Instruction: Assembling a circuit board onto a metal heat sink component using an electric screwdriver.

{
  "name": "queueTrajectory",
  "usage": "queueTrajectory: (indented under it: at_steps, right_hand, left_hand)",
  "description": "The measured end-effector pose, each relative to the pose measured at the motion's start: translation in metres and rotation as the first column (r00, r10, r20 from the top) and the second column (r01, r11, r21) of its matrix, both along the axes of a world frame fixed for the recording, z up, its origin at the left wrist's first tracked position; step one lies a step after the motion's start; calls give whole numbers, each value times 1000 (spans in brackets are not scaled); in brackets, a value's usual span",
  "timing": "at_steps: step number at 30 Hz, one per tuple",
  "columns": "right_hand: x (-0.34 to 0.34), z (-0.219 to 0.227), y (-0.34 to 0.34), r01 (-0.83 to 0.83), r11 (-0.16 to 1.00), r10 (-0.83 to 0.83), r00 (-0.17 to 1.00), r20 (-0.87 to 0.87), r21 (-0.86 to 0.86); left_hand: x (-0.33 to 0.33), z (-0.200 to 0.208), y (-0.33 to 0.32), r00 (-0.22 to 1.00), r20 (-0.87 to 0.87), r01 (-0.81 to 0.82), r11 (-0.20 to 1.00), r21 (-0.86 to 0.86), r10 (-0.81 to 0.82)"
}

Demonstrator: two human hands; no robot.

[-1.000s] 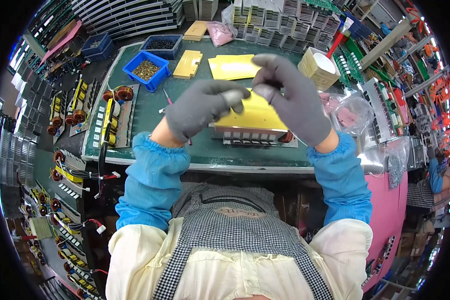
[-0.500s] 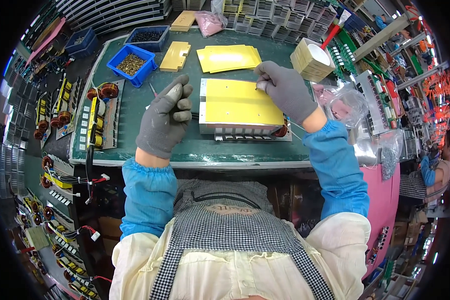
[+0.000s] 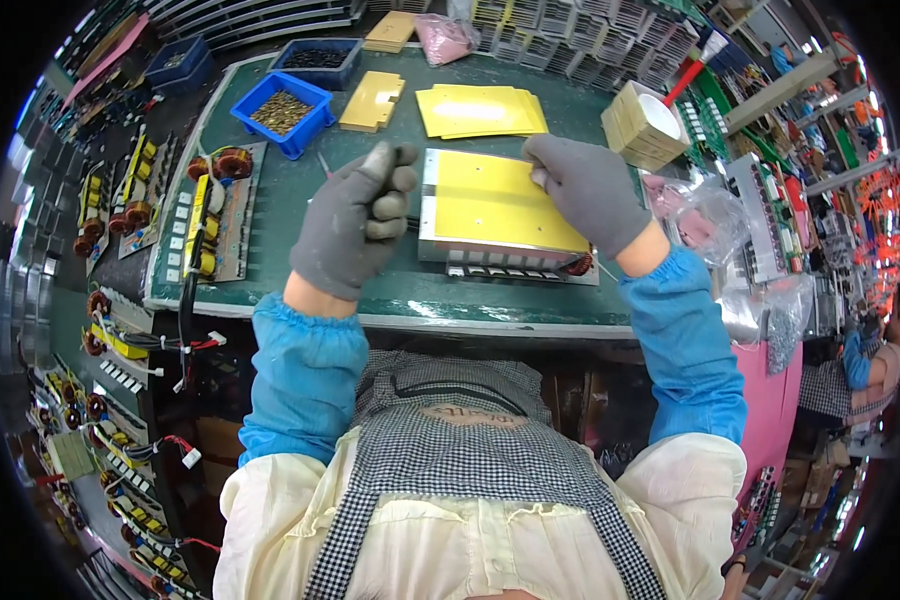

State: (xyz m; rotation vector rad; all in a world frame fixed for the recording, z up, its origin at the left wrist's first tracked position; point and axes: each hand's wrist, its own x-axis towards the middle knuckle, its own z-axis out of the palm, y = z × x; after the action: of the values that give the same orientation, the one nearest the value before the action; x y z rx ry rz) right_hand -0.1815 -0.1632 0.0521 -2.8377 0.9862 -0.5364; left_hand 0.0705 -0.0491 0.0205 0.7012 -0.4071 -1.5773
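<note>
A metal unit topped with a yellow sheet (image 3: 495,195) lies before me, small holes showing in the sheet. At its right end is my right hand (image 3: 590,195) in a grey glove, fingers pinched together; what they hold, if anything, is hidden. To the left of the unit, my left hand (image 3: 355,220), also gloved in grey, is raised with its fingers curled in and the thumb laid over them. Whatever lies inside that curl cannot be made out. Behind the unit is a stack of yellow sheets (image 3: 480,110).
A blue bin of small brass-coloured screws (image 3: 282,112) and a dark-filled bin (image 3: 320,62) stand at the back left. Circuit boards with copper coils (image 3: 210,215) line the left side. A cream square container (image 3: 645,125) and clear plastic bags (image 3: 710,220) are at the right.
The whole view has shifted, so the table appears farther right. My right-hand fingers have curled tighter, and the small dark thing at their tips is now hidden. My left hand remains curled.
</note>
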Motion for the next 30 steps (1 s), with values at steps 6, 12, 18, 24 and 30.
queueTrajectory:
  at_steps: [6,12,18,24,30]
  right_hand:
    - [16,31,13,-92,994,69,950,305,61]
    - [58,38,41,-262,965,243,868,432,-16]
    - [72,33,45,-305,949,227,838,497,81]
    - [52,25,6,-96,950,2,954,300,298]
    - [50,-3,-8,-8,974,-17,994,108,226]
  left_hand:
    - [-7,9,-5,996,-62,64,996,58,-61]
    - [-14,12,-5,995,-19,100,995,26,-99]
    - [-20,15,4,965,247,97,994,-47,-83]
    - [-3,9,1,979,183,-96,995,6,93]
    - [3,2,1,998,-34,-60,997,41,61]
